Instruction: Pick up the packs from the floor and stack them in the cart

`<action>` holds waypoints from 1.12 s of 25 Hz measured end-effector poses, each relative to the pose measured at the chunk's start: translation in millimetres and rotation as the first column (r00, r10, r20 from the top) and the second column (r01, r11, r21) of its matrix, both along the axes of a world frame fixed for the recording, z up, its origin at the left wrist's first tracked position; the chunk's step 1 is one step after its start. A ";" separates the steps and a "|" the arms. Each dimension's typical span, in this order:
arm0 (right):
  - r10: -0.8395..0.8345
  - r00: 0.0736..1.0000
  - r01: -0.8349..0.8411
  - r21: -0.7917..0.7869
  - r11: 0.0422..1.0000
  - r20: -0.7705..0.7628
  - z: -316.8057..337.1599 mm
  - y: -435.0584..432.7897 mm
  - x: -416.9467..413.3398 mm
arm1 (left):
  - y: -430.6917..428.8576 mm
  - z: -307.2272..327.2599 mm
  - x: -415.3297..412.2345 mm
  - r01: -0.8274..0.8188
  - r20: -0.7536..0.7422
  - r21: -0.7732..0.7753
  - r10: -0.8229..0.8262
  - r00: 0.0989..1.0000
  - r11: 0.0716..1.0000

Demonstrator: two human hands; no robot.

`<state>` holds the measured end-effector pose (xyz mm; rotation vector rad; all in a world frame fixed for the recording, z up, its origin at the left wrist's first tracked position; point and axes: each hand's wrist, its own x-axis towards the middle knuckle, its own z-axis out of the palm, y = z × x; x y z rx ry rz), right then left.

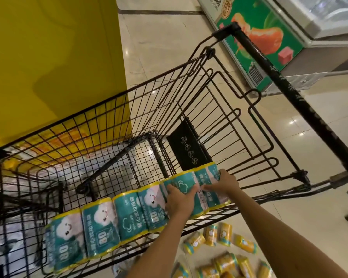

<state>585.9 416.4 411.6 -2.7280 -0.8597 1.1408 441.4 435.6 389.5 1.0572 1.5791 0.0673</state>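
Note:
A black wire shopping cart (117, 109) fills the middle of the view. Several teal packs (113, 217) with yellow edges and a cloud picture stand in a row along the cart's near side wall. My left hand (179, 199) lies on a teal pack near the right end of the row, fingers curled over its top. My right hand (225, 183) grips the last pack (211, 195) of the row beside the cart's folded black seat flap (187, 145). On the floor below the cart lie several yellow packs (219, 249), scattered.
A yellow wall or pillar (48, 57) stands close behind the cart on the left. A chest freezer (269, 37) with a green picture front stands at the upper right. The cart's black handle bar (289, 91) runs diagonally on the right. Glossy beige floor tiles (309, 197) surround it.

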 end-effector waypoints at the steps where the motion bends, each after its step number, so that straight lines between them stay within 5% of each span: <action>1: -0.009 1.000 0.009 0.003 1.000 -0.005 -1.1 0.3 -1.2 | -0.9 -0.5 1.5 -0.007 -0.026 0.004 0.007 1.000 1.000; 6: -0.025 0.999 0.025 0.008 1.000 -0.024 -4.2 2.4 -1.9 | 3.3 -3.3 -1.9 0.075 -0.194 0.119 -0.050 0.980 0.990; 15: -0.041 0.996 0.043 0.026 0.999 -0.078 11.2 1.2 -1.2 | 11.8 5.6 -12.8 0.065 -0.058 0.018 -0.064 0.996 0.998; 19: -0.031 0.999 0.033 0.070 0.997 -0.033 40.8 7.0 1.7 | 26.3 29.2 -23.9 0.060 -0.072 0.133 -0.051 0.996 0.989; 28: 0.158 0.940 -0.260 0.336 0.905 0.303 160.0 51.5 15.4 | 113.2 168.6 -14.8 0.437 -0.336 0.572 -0.288 0.897 0.694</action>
